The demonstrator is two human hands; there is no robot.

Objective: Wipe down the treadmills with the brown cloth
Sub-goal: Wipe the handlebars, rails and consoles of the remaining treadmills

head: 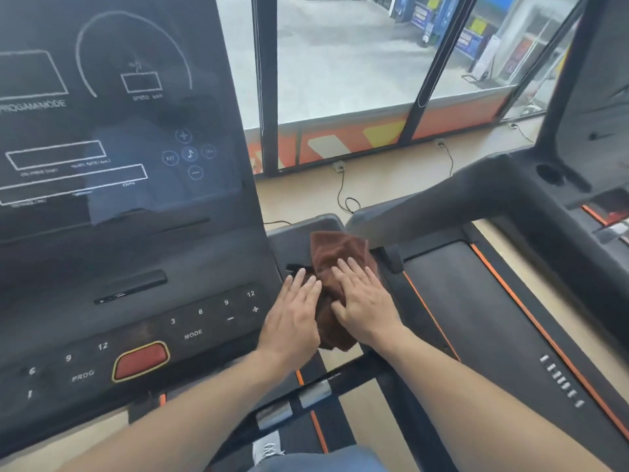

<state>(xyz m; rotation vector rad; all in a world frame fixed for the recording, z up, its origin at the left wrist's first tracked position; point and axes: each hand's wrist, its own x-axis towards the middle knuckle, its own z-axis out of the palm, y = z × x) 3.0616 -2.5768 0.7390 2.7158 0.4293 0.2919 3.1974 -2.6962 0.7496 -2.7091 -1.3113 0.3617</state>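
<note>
The treadmill console (218,267) carries a crumpled brown cloth (335,257) on its right-hand ledge, beside the numbered buttons.

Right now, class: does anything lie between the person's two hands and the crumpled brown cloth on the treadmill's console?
Nothing visible does. The right hand lies flat on the crumpled brown cloth, and the left hand rests at its left edge, fingers straight. The cloth already sits on the black treadmill console ledge.
</note>
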